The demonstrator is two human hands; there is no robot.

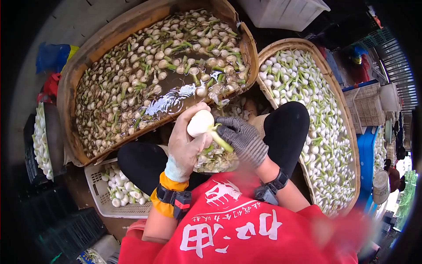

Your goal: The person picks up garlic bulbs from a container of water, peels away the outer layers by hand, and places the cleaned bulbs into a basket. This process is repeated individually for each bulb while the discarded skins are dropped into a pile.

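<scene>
In a pale glove, my left hand (pixel 187 143) is closed around a white garlic bulb (pixel 201 123) with a short green stem. My right hand (pixel 242 140), in a grey striped glove, has its fingers closed at the base of that stem, beside the bulb. Loose peel (pixel 221 102) hangs just above the fingers. Below the hands, between my knees, lies a heap of peelings (pixel 217 160). Behind them stands a big tub (pixel 160 119) of water with many unpeeled garlic bulbs (pixel 132 75) floating in it.
On the right a long tub (pixel 336 83) is full of cleaned white garlic with green stems (pixel 323 145). A white plastic basket (pixel 99 193) by my left knee holds more cleaned bulbs. Dark crates (pixel 70 233) stand at lower left, and a white bin (pixel 283 13) at the top.
</scene>
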